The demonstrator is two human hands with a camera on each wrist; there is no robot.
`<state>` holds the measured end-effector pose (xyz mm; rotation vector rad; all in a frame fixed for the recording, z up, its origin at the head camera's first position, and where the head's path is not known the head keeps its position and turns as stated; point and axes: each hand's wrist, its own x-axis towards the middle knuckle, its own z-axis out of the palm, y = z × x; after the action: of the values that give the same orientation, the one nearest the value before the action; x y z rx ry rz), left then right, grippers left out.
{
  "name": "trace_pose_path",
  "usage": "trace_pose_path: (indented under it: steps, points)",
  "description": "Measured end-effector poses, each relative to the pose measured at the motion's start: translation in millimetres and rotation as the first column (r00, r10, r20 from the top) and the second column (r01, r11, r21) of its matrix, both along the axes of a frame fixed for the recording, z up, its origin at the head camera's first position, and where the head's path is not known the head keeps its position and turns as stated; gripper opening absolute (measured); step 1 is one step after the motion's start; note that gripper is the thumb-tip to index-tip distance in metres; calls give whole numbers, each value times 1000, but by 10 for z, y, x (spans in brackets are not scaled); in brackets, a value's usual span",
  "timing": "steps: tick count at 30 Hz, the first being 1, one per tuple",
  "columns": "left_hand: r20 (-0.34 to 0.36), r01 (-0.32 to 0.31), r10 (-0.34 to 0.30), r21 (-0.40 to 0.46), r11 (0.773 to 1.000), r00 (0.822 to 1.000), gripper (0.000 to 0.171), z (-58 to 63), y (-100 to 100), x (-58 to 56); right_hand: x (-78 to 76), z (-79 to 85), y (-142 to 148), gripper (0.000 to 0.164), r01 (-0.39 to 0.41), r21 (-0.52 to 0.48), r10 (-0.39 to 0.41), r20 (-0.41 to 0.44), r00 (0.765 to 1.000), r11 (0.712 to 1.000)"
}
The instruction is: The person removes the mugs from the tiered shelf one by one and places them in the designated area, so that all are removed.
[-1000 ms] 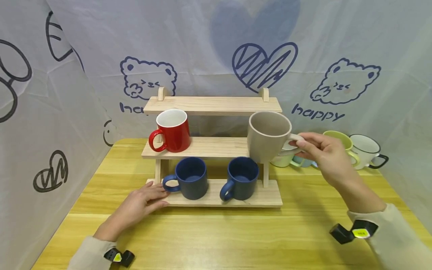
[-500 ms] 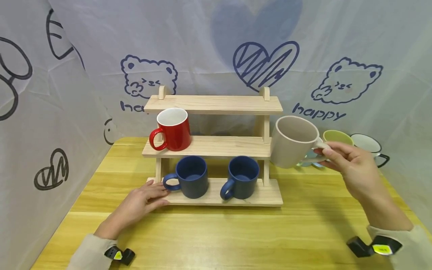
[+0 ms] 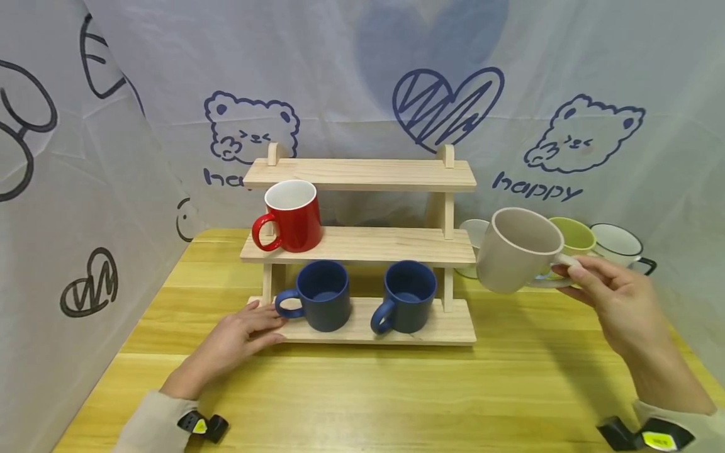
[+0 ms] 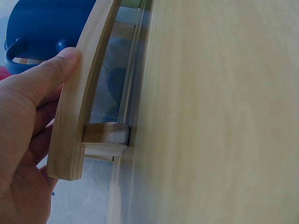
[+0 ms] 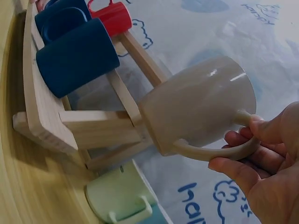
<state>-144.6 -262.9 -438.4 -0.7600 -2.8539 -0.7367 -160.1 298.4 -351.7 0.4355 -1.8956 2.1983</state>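
Observation:
My right hand (image 3: 623, 305) grips a beige mug (image 3: 518, 250) by its handle, thumb on one side. The mug is held in the air right of the three-tier wooden display shelf (image 3: 362, 244), as the right wrist view also shows. At the bottom tier's left end, my left hand (image 3: 232, 336) holds the board (image 4: 74, 116), its thumb against the front edge and fingers partly hidden behind the wood. Beside those fingers stands a blue mug (image 3: 323, 296). A second blue mug (image 3: 409, 297) shares that tier, and a red mug (image 3: 293, 216) stands at the middle tier's left.
Behind the held mug, at the back right of the wooden table (image 3: 362, 396), stand a lime-green mug (image 3: 572, 234), a white mug with a black handle (image 3: 617, 242) and a pale green mug (image 5: 122, 193). A printed cloth (image 3: 340, 82) hangs behind the shelf.
My right hand has carried the beige mug from the middle tier's right end to the right and slightly lower, away from the shelf. My left hand has stayed in place.

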Motion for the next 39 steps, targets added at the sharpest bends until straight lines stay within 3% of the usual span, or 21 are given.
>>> trace_pose_path:
  steps: [7, 17, 31, 35, 39]
  points:
    - [2, -6, 6, -3, 1000, 1000, 33, -4, -3, -5, 43, -156, 89, 20, 38, 56, -41, 53, 998, 998]
    - [1, -4, 4, 3, 1000, 1000, 33, -15, 1, 3, 23, -444, 121, 18, 40, 96, -52, 132, 990, 995]
    - [-18, -1, 1, 7, 1000, 1000, 32, -7, 14, -5, -39, -721, 138, 18, 29, 200, -68, 189, 980, 979]
    - [-19, -2, 2, 2, 1000, 1000, 31, -9, 22, -9, -39, -805, 138, 17, 38, 247, -84, 179, 980, 968]
    - [-26, -1, 1, 2, 1000, 1000, 31, -7, 26, -4, -35, -859, 119, 14, 61, 343, -121, 155, 980, 937]
